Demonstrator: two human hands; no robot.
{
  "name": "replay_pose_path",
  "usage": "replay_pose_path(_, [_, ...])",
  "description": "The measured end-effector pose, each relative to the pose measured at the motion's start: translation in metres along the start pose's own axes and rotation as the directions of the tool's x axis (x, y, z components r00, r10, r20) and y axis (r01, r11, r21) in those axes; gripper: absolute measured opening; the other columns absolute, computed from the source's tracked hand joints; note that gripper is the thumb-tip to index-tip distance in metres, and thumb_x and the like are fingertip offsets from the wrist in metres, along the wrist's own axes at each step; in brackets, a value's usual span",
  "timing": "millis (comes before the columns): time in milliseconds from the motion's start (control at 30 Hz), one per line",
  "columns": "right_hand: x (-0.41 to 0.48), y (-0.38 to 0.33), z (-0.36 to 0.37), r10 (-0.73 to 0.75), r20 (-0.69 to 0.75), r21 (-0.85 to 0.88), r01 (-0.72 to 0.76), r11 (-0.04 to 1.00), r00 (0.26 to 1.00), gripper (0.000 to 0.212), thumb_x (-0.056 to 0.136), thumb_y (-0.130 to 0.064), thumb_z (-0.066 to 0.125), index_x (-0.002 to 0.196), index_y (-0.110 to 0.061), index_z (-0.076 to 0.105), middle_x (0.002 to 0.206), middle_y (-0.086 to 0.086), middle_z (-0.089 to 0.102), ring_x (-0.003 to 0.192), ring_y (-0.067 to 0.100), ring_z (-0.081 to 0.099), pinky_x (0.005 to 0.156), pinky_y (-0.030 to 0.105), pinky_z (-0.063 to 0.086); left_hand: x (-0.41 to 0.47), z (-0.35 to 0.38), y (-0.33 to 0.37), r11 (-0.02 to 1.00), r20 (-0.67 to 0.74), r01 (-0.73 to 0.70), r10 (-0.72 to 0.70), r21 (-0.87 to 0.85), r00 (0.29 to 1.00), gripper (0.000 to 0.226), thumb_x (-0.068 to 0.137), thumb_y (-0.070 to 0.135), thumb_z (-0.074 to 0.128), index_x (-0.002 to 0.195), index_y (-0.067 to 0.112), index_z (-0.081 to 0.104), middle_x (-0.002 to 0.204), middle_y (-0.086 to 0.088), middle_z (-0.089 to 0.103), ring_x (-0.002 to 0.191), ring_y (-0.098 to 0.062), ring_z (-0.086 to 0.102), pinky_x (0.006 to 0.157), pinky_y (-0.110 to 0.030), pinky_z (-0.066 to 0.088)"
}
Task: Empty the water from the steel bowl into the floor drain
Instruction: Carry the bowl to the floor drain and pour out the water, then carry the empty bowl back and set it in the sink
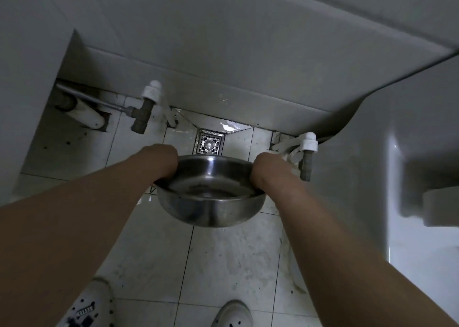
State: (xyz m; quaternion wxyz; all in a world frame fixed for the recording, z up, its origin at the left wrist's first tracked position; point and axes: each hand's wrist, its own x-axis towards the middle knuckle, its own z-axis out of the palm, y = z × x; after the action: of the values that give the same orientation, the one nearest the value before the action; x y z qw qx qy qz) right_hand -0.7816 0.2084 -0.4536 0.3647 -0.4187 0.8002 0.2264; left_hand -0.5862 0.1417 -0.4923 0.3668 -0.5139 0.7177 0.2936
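A steel bowl [211, 202] hangs in the air above the tiled floor, tilted away from me, with water lying in its bottom. My left hand [161, 160] grips its left rim and my right hand [268, 170] grips its right rim. Just beyond the bowl's far rim lies the square metal floor drain [210, 143], set into the white tiles at the foot of the wall. The tiles beside the drain shine wet.
Two pipe valves with white caps stick out near the floor: one [146, 108] at the left, one [308, 153] right beside my right hand. A white fixture [409, 165] fills the right side. My two white shoes [92, 304] stand at the bottom.
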Motion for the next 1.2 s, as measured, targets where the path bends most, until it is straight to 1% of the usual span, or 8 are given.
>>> replay_pose_path(133, [-0.002, 0.004, 0.018, -0.001, 0.023, 0.021, 0.001, 1.0, 1.0, 0.026, 0.088, -0.012, 0.055, 0.112, -0.005, 0.063, 0.114, 0.012, 0.066, 0.105, 0.027, 0.064, 0.073, 0.03, 0.044, -0.003, 0.019, -0.003, 1.0, 0.022, -0.016, 0.015, 0.024, 1.0, 0.034, 0.093, 0.016, 0.048, 0.124, 0.014, 0.061, 0.115, -0.011, 0.064, 0.097, -0.025, 0.062, 0.079, -0.031, 0.045])
replay_pose_path(233, [-0.004, 0.005, 0.029, -0.015, -0.007, 0.026, 0.015, 1.0, 1.0, 0.039, 0.09, -0.015, 0.054, 0.128, -0.005, 0.054, 0.127, 0.015, 0.056, 0.115, 0.03, 0.057, 0.086, 0.033, 0.047, -0.004, 0.026, -0.008, 0.999, -0.039, -0.038, 0.038, -0.004, 0.999, 0.037, 0.095, 0.019, 0.045, 0.131, 0.015, 0.053, 0.122, -0.013, 0.06, 0.106, -0.029, 0.061, 0.088, -0.036, 0.048])
replay_pose_path(333, [-0.008, 0.006, 0.037, -0.018, -0.026, 0.07, 0.02, 0.997, 0.999, 0.055, 0.089, -0.012, 0.056, 0.141, -0.006, 0.038, 0.138, 0.015, 0.04, 0.121, 0.034, 0.051, 0.094, 0.038, 0.046, -0.008, 0.033, -0.008, 0.995, -0.059, -0.019, 0.014, -0.093, 0.998, 0.051, 0.095, 0.023, 0.048, 0.144, 0.016, 0.035, 0.128, -0.019, 0.051, 0.109, -0.036, 0.058, 0.093, -0.042, 0.048])
replay_pose_path(433, [-0.014, 0.008, 0.041, -0.01, -0.034, 0.11, 0.014, 0.994, 0.999, 0.061, 0.087, -0.007, 0.058, 0.143, -0.009, 0.035, 0.141, 0.013, 0.034, 0.119, 0.035, 0.053, 0.093, 0.038, 0.047, -0.018, 0.041, -0.007, 0.987, -0.042, 0.02, -0.027, -0.157, 0.999, 0.076, 0.093, 0.026, 0.051, 0.155, 0.02, 0.007, 0.142, -0.023, 0.036, 0.118, -0.04, 0.052, 0.099, -0.043, 0.044])
replay_pose_path(500, [-0.019, 0.011, 0.043, -0.013, -0.057, 0.129, 0.02, 0.991, 0.998, 0.063, 0.086, -0.005, 0.058, 0.144, -0.014, 0.035, 0.141, 0.013, 0.034, 0.115, 0.035, 0.056, 0.088, 0.037, 0.049, -0.026, 0.044, -0.007, 0.979, -0.077, 0.021, -0.037, -0.203, 0.996, 0.081, 0.093, 0.027, 0.052, 0.155, 0.022, 0.0, 0.144, -0.023, 0.031, 0.118, -0.041, 0.052, 0.099, -0.043, 0.044])
replay_pose_path(767, [-0.049, 0.026, 0.024, -0.046, -0.207, 0.181, 0.085, 0.98, 0.977, 0.06, 0.087, -0.005, 0.055, 0.143, -0.022, 0.037, 0.132, 0.011, 0.042, 0.106, 0.032, 0.061, 0.074, 0.032, 0.045, -0.069, 0.035, -0.003, 0.958, -0.274, -0.039, -0.042, -0.285, 0.961, 0.081, 0.094, 0.028, 0.049, 0.155, 0.025, -0.004, 0.143, -0.02, 0.03, 0.109, -0.04, 0.055, 0.093, -0.042, 0.046])
replay_pose_path(1000, [-0.12, 0.042, -0.02, -0.062, -0.288, 0.237, 0.134, 0.962, 0.956, 0.072, 0.089, 0.004, 0.044, 0.152, -0.026, 0.026, 0.144, 0.012, 0.035, 0.111, 0.034, 0.06, 0.092, 0.038, 0.048, -0.14, 0.001, -0.002, 0.945, -0.425, -0.117, -0.026, -0.307, 0.905, 0.077, 0.094, 0.022, 0.047, 0.155, 0.026, 0.001, 0.139, -0.02, 0.035, 0.105, -0.04, 0.057, 0.091, -0.042, 0.046])
replay_pose_path(1200, [-0.216, 0.054, -0.082, -0.087, -0.361, 0.244, 0.184, 0.952, 0.929, 0.073, 0.089, 0.001, 0.041, 0.154, -0.027, 0.021, 0.154, 0.022, 0.023, 0.11, 0.036, 0.061, 0.09, 0.034, 0.047, -0.226, -0.058, -0.004, 0.927, -0.573, -0.192, -0.031, -0.323, 0.819, 0.073, 0.094, 0.021, 0.044, 0.152, 0.043, 0.005, 0.138, -0.019, 0.04, 0.11, -0.042, 0.056, 0.091, -0.043, 0.045])
